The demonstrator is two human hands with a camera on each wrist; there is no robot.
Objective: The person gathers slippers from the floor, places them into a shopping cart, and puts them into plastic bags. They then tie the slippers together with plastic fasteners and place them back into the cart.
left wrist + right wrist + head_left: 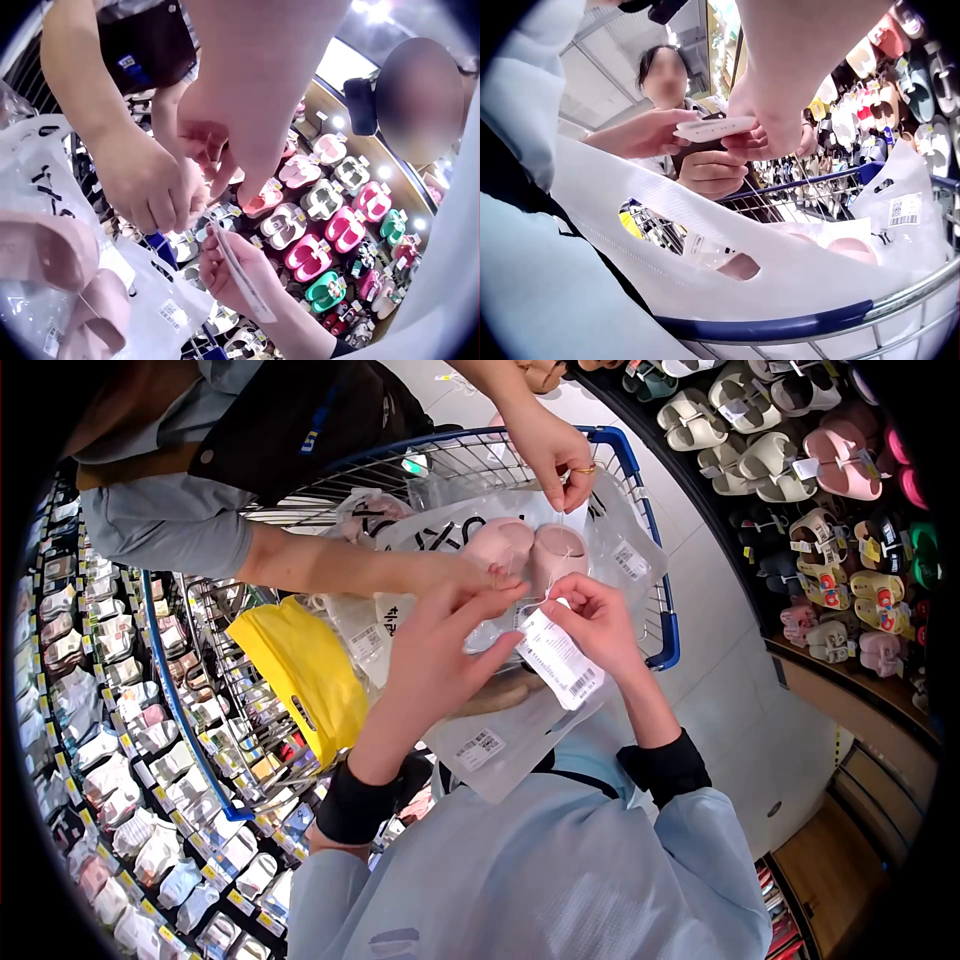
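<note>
Pink slippers, tag-handling, I'd guess; right hand pinches the white tag — left hand close, its grip I can't tell; next calls for steadiness.

Readable text is thin: big black print on the clear bag in the cart, X and O legible, rest folded or cut off. White tag has a barcode plus small print, too small to read. Sticker on the lower bag: code and tiny lines, illegible. Blue patch on the dark apron: lettering unclear. Shelf tags unreadable too
</note>
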